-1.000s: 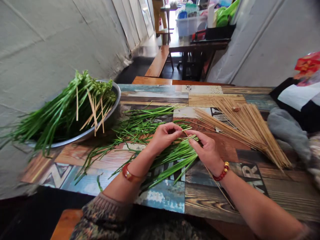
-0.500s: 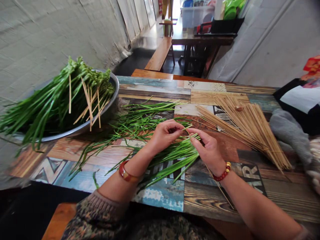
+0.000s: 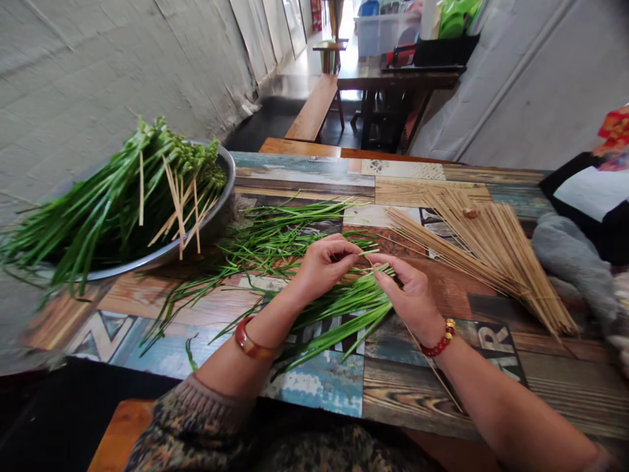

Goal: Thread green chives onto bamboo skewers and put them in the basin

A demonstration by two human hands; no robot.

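Note:
My left hand point(image 3: 325, 267) is closed, pinching the pale end of a chive point(image 3: 369, 252) between thumb and fingers. Just to its right, my right hand point(image 3: 409, 290) grips a bamboo skewer point(image 3: 439, 377), whose lower length slants out under the wrist. A row of chives point(image 3: 344, 321) hangs from the right fingers, their green leaves spreading left across the table. The skewer's tip shows close to the left fingertips; whether it pierces the pinched chive I cannot tell. Beyond my hands lie loose chives point(image 3: 285, 226) in a spread heap.
On the left a metal basin point(image 3: 228, 180) holds a large pile of chives point(image 3: 98, 203) with skewers poking out. A fan of bamboo skewers point(image 3: 515, 255) lies at the right of the patterned table point(image 3: 324, 387). Grey cloth point(image 3: 565, 246) sits beyond it. A bench point(image 3: 314, 108) stands behind.
The chive end between my fingertips has tilted from slanting upward to nearly level. My hands stay almost in place, and the whole view has shifted slightly.

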